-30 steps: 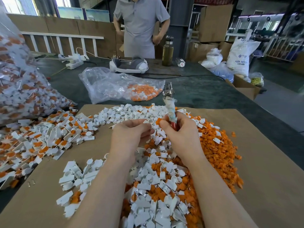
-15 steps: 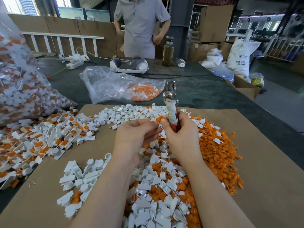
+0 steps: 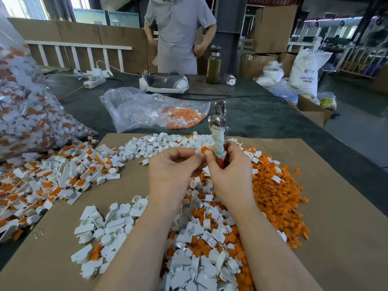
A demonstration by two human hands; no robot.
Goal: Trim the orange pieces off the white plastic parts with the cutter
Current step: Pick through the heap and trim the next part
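**Hands meet over the sorting heap**

Nearest, a mixed pile of white parts and orange trimmings covers the cardboard sheet on the table. Above it the left hand pinches a small white part with an orange piece, mostly hidden by fingertips. The right hand has its fingers clamped round the cutter, which stands upright, jaws up; whether they gape is unclear. Left, untrimmed parts spill from a clear bag, cut off by the frame. Farther, a second bag holds orange scraps. A person stands beyond.
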